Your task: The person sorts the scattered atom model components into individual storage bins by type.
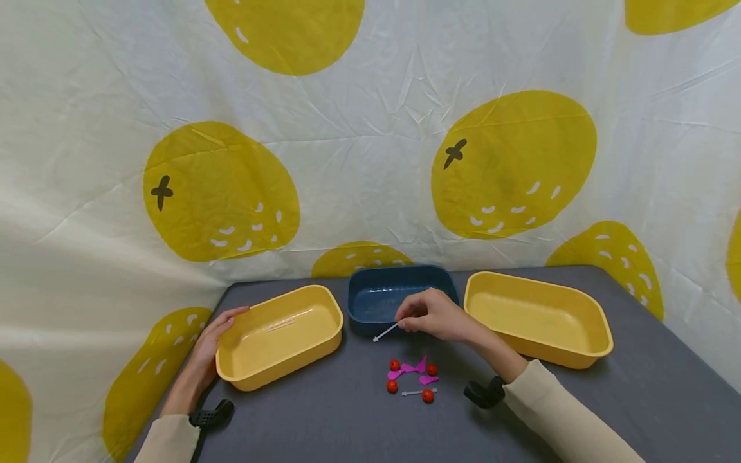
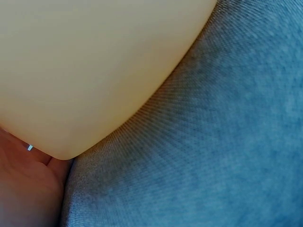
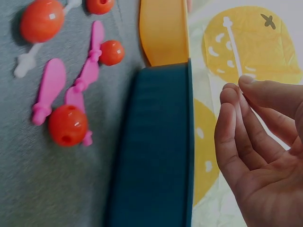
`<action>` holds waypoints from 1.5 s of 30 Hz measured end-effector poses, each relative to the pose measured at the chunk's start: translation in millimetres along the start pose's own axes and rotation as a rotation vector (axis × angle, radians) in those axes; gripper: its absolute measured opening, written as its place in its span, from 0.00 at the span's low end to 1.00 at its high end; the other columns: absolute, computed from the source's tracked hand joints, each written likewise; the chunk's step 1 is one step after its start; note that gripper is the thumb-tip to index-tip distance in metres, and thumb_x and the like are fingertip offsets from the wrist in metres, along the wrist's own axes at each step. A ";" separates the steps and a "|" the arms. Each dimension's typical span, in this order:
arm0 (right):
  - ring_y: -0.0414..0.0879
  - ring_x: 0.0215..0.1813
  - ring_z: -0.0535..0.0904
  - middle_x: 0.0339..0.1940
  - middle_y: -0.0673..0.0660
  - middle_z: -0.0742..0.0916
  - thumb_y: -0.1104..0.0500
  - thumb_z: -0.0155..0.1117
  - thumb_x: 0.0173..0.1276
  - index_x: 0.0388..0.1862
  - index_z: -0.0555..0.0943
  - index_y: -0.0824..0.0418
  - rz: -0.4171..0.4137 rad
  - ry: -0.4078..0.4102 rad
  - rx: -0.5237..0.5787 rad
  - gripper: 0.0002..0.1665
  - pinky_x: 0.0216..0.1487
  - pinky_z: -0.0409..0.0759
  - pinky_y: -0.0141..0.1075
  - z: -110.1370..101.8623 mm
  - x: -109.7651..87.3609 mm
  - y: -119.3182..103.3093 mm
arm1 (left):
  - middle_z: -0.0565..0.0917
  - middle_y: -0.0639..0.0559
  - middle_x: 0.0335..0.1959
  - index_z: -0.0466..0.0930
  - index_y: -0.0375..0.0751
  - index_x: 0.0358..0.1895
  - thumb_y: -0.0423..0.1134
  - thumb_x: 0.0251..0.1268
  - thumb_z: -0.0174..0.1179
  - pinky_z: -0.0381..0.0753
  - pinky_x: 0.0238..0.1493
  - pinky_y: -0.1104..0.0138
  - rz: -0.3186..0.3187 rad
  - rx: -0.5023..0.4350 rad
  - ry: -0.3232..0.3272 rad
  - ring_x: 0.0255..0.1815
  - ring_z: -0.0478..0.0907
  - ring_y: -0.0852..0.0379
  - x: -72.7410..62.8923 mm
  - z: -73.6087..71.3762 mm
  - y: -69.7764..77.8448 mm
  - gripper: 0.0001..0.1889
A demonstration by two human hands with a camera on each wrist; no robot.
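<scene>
My right hand [image 1: 431,314] pinches a thin white plastic stick [image 1: 385,332] between thumb and fingertips, in front of the dark blue bin [image 1: 399,275]. In the right wrist view, the stick's knobbed end points up and away from the fingertips. At the left, my left hand [image 1: 211,341] rests against the outer side of a yellow bin [image 1: 312,347], its fingers lying along the rim. Thin pale sticks [image 1: 281,325] lie in that bin. On the table are several red beads [image 1: 392,386], several pink plastic pieces [image 1: 428,380] and another white stick [image 1: 413,393], partly hidden by a bead.
A second yellow bin [image 1: 550,354] stands at the right, beyond my right forearm. The bins sit on a dark grey table [image 1: 324,424]. Behind it hangs a white cloth [image 1: 370,180] printed with yellow fruit shapes.
</scene>
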State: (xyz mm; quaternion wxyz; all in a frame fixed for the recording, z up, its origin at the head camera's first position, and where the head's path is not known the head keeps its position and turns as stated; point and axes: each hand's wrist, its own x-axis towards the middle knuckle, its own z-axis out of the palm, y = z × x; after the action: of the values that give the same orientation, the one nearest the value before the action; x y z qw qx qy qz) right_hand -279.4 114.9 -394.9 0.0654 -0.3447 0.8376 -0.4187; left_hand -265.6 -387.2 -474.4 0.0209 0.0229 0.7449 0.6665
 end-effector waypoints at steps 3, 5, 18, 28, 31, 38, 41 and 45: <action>0.40 0.33 0.82 0.32 0.49 0.89 0.58 0.70 0.71 0.42 0.89 0.60 -0.002 0.002 -0.007 0.06 0.38 0.83 0.32 0.6 5.4 -5.1 | 0.65 0.50 0.76 0.59 0.38 0.80 0.54 0.87 0.37 0.77 0.61 0.77 0.006 -0.001 0.002 0.64 0.73 0.72 -0.1 0.9 0.4 0.31; 0.40 0.33 0.82 0.32 0.49 0.89 0.58 0.70 0.71 0.41 0.89 0.58 -0.008 0.003 -0.009 0.05 0.38 0.83 0.32 1.2 9.3 -8.3 | 0.65 0.49 0.76 0.59 0.37 0.80 0.54 0.87 0.38 0.77 0.61 0.77 0.006 -0.001 0.004 0.65 0.73 0.71 -0.4 1.5 1.1 0.31; 0.41 0.37 0.85 0.38 0.52 0.91 0.59 0.70 0.71 0.43 0.90 0.58 -0.004 -0.018 0.025 0.06 0.44 0.86 0.31 8.5 34.5 -25.0 | 0.65 0.51 0.75 0.59 0.37 0.80 0.52 0.87 0.36 0.76 0.62 0.78 0.006 -0.003 0.006 0.65 0.72 0.72 -2.6 2.9 1.4 0.30; 0.40 0.37 0.86 0.40 0.55 0.92 0.61 0.70 0.71 0.43 0.89 0.58 -0.016 -0.037 0.043 0.05 0.44 0.86 0.31 11.0 49.6 -39.8 | 0.71 0.64 0.67 0.60 0.36 0.80 0.51 0.87 0.37 0.77 0.61 0.77 0.026 -0.013 -0.008 0.65 0.74 0.71 -0.9 -0.1 -1.3 0.30; 0.40 0.36 0.85 0.39 0.54 0.92 0.61 0.70 0.71 0.43 0.89 0.58 -0.025 -0.039 0.034 0.05 0.44 0.85 0.31 13.1 54.0 -43.6 | 0.71 0.61 0.69 0.60 0.37 0.80 0.53 0.87 0.38 0.77 0.61 0.77 0.018 -0.014 0.000 0.65 0.74 0.71 0.1 -0.4 -2.3 0.30; 0.41 0.35 0.84 0.38 0.57 0.92 0.60 0.69 0.72 0.44 0.89 0.61 -0.044 -0.051 0.025 0.07 0.42 0.84 0.31 18.8 65.8 -49.7 | 0.66 0.51 0.75 0.59 0.38 0.80 0.53 0.87 0.37 0.77 0.61 0.77 0.004 -0.010 0.003 0.65 0.73 0.71 1.4 -0.8 -2.5 0.30; 0.40 0.35 0.83 0.38 0.59 0.92 0.59 0.69 0.72 0.44 0.89 0.63 -0.059 -0.059 0.031 0.08 0.41 0.84 0.31 21.4 70.8 -50.2 | 0.65 0.48 0.77 0.59 0.38 0.80 0.53 0.87 0.37 0.77 0.61 0.77 0.004 -0.005 0.000 0.65 0.73 0.71 1.6 -0.8 -2.7 0.30; 0.39 0.35 0.83 0.38 0.60 0.91 0.59 0.68 0.73 0.43 0.89 0.61 -0.072 -0.068 0.052 0.07 0.42 0.84 0.32 25.2 76.4 -52.0 | 0.65 0.48 0.76 0.59 0.37 0.80 0.54 0.87 0.37 0.77 0.61 0.77 0.010 -0.004 -0.002 0.64 0.73 0.71 1.5 -0.5 -3.3 0.31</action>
State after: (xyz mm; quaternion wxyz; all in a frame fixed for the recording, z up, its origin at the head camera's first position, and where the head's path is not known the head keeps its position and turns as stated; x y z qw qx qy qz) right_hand -299.8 28.7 -358.6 0.0874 -0.3868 0.8109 -0.4304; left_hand -267.2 -387.9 -477.6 0.0183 0.0274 0.7435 0.6679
